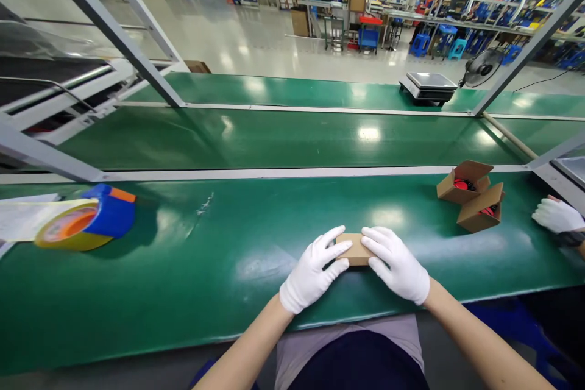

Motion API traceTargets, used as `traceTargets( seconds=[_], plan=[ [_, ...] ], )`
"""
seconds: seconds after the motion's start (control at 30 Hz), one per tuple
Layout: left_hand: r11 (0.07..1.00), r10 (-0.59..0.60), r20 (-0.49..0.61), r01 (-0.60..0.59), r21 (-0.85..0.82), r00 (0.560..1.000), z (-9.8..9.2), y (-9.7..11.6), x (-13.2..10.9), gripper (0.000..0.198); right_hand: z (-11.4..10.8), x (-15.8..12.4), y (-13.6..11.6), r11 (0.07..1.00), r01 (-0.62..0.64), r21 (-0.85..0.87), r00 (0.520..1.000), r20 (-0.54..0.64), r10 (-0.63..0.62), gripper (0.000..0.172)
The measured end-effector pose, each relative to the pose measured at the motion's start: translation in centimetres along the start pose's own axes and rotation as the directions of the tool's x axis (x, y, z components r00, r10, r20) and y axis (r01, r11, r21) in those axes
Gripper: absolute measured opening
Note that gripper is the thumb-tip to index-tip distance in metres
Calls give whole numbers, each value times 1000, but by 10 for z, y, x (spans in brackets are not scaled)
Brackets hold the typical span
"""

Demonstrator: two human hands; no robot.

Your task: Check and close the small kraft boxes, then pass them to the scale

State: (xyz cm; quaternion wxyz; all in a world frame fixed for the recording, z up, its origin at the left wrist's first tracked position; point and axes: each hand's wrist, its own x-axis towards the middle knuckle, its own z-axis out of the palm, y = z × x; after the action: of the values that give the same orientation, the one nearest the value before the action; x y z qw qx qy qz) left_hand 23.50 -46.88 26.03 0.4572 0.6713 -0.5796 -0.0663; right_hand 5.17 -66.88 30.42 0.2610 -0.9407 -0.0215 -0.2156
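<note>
A small brown cardboard box (354,248) lies closed on the green work surface near its front edge. My left hand (320,265), in a white glove, grips the box's left end, thumb at the near side and fingers over the top. On the right end my right hand (395,262), gloved too, has its fingers across the top and the thumb at the near side. Between the two hands the plain top of the box shows. What is inside it is hidden.
Two open cardboard boxes (479,212) with red and black items stand to the right. Beyond them rests a co-worker's gloved hand (555,214). A blue tape dispenser (116,213) with yellow tape sits at left. Across the belt (283,140) stands a scale (429,82). Metal posts frame the bench.
</note>
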Motion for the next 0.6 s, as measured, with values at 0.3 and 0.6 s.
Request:
traceTargets(
  seconds=[0.3,0.6],
  plan=[
    [994,89,-15,-87,66,996,3,-9,2,33,17,-7,1,992,36,-122,993,-108,-49,49],
    [995,98,63,-97,-12,993,0,-13,-9,63,34,-25,10,988,92,-126,991,-89,-103,70]
  ],
)
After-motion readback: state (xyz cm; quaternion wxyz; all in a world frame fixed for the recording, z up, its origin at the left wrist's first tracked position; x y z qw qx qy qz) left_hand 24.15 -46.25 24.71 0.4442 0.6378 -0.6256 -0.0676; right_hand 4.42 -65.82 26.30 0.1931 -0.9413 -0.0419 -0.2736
